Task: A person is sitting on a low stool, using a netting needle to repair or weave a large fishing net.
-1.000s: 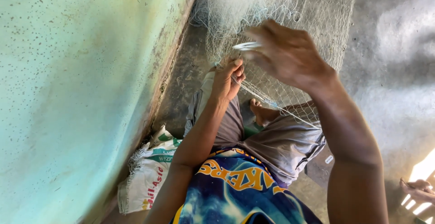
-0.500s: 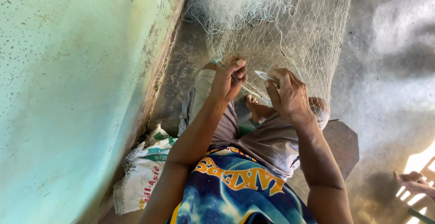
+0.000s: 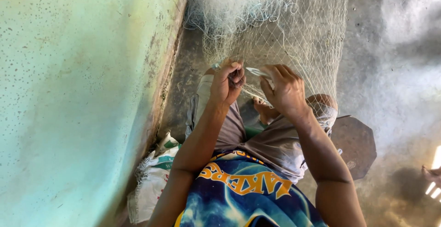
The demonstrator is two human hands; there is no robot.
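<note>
Beside the pale green wall (image 3: 69, 94), a white woven sack (image 3: 154, 176) lies on grey concrete floor (image 3: 395, 71); my left hand (image 3: 227, 84) pinches fine white mesh netting (image 3: 285, 29), my right hand (image 3: 285, 89) grips a slim pale netting needle (image 3: 257, 72).

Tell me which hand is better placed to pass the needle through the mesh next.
Probably the right hand: it already holds the pale needle, tip pointing at the spot the left hand pinches. The left is closed on the net, holding it taut.

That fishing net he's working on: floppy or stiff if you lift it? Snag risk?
Probably floppy: the fishing net hangs in soft folds and bunches at the top. Likely light, since its thin mesh is see-through. It looks snag-prone: the open mesh drapes over the knee and around both hands.
</note>
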